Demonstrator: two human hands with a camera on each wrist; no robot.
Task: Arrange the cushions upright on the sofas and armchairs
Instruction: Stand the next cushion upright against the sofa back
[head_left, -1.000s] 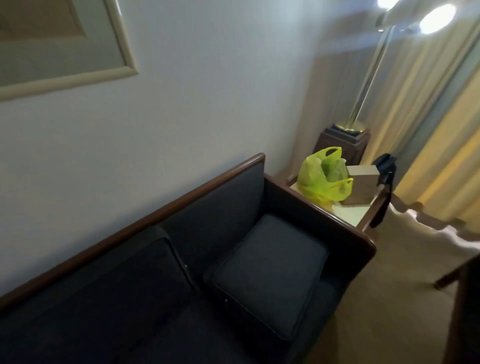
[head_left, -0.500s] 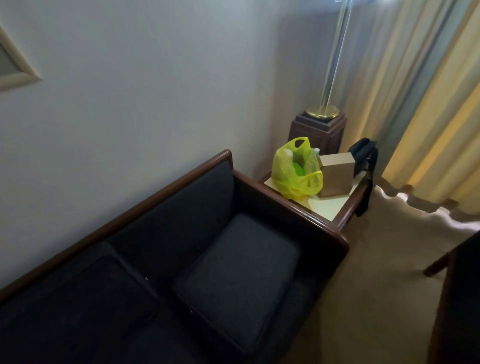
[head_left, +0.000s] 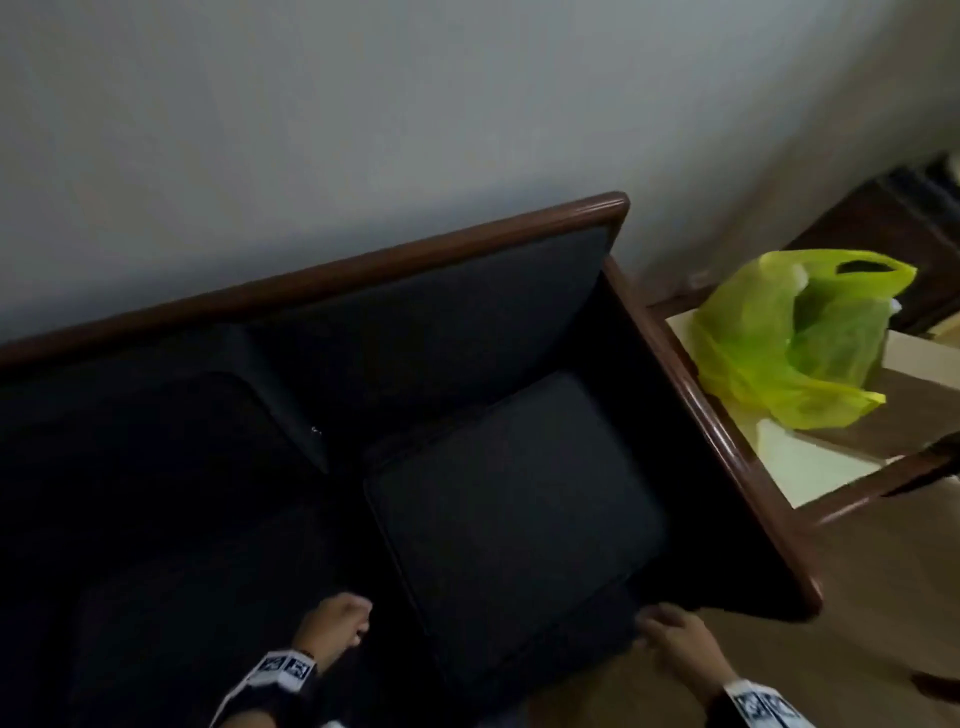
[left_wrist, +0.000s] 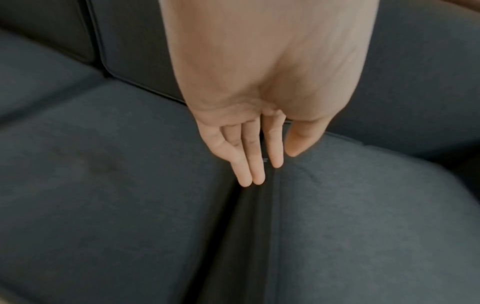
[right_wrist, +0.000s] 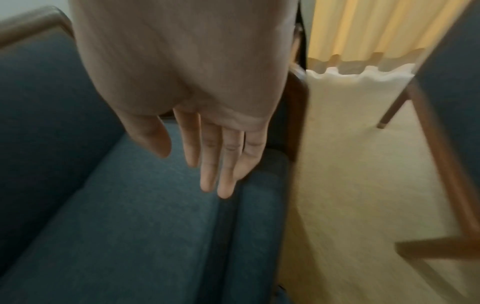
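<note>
A dark grey cushion (head_left: 514, 514) lies flat on the seat at the right end of the dark sofa (head_left: 426, 312). A second cushion (head_left: 150, 431) leans against the backrest to its left. My left hand (head_left: 340, 623) is at the flat cushion's near left corner, and in the left wrist view its straight fingers (left_wrist: 249, 164) point down at the seam beside the cushion (left_wrist: 363, 216). My right hand (head_left: 670, 634) hovers at the cushion's near right corner. Its fingers (right_wrist: 215, 164) are straight above the cushion edge (right_wrist: 130, 216), holding nothing.
The sofa's wooden armrest (head_left: 717, 431) runs along the right. Beyond it a side table (head_left: 810, 467) carries a yellow-green plastic bag (head_left: 800, 338). A wooden chair frame (right_wrist: 441, 154) stands on the beige carpet (right_wrist: 350, 185) near curtains (right_wrist: 363, 26).
The head view has tilted down and closer to the sofa. Both hands have come into view at the near corners of the flat cushion.
</note>
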